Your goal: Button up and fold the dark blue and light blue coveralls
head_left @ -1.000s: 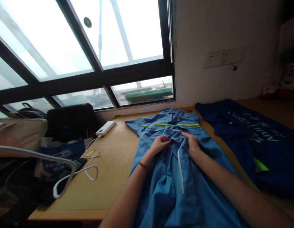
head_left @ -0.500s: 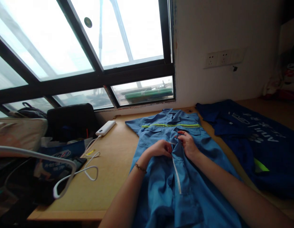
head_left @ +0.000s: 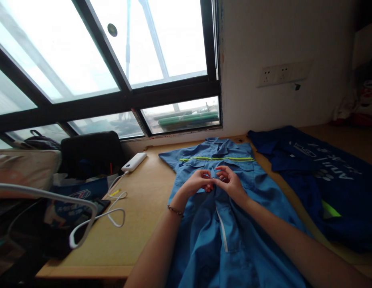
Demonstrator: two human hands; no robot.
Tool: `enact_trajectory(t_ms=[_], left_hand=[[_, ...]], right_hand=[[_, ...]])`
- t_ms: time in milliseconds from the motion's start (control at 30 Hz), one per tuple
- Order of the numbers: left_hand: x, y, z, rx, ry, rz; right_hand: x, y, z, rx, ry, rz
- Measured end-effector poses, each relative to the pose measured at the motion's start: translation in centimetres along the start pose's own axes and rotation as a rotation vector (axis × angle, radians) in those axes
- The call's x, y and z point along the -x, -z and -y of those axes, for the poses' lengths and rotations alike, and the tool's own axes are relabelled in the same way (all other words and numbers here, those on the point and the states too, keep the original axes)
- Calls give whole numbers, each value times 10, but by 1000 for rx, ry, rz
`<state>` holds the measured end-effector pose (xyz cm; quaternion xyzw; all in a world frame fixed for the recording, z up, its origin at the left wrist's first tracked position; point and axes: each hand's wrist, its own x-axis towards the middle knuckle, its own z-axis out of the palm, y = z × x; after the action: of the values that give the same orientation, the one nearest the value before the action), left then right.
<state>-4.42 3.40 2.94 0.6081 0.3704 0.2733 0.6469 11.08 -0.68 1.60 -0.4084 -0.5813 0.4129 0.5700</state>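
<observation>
A light blue short-sleeved work shirt is spread out with its collar toward the window. It has chest pockets and a yellow-green stripe across the chest. Over its front opening, my left hand is closed, pinching cloth at the front edge. My right hand meets it there, thumb against the left fingertips and the other fingers curled, also gripping the front edge. Whatever small part lies between the fingertips is hidden. A narrow white strip shows along the opening below my hands.
The shirt lies on a wooden table. A dark blue garment with white lettering is to the right. On the left are a white power bank, its white cable, and several bags. A window and wall sockets stand behind.
Both hands have come together at the front opening; my right hand has moved left and slightly down, my left slightly up. The cloth below has shifted a little.
</observation>
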Motion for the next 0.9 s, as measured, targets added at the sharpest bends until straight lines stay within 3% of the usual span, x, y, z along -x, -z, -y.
enact_trajectory(t_ms=[100,233,367,500,900], left_hand=[[-1,-1,-1,20,-17,2],[5,-1,-9,20,18,35],[8,2,-13,49,21,37],[8,2,-12,65,28,39],[3,6,-6,95,53,-82]], right_hand=[[0,-2,0,4,18,4],[-1,-3,1,-174,-71,-31],[-1,-2,-1,0,-17,-178],[2,-3,-1,72,50,-112],[-4,7,0,-236,-154,-69]])
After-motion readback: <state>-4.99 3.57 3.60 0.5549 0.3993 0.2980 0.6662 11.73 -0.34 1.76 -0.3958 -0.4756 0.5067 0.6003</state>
